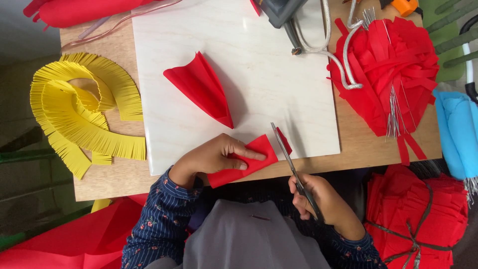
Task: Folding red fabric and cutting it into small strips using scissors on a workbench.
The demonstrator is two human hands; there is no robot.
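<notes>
Now the left hand [216, 155] pinches a folded red paper piece [244, 162] at the near edge of the tabletop [114, 174], while the right hand [321, 199] is clamped on scissors [291, 162] whose blades meet the paper's right edge.

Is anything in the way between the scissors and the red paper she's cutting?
Nothing visible is. The scissors in the right hand already meet the edge of the folded red paper, which the left hand holds flat.
</notes>
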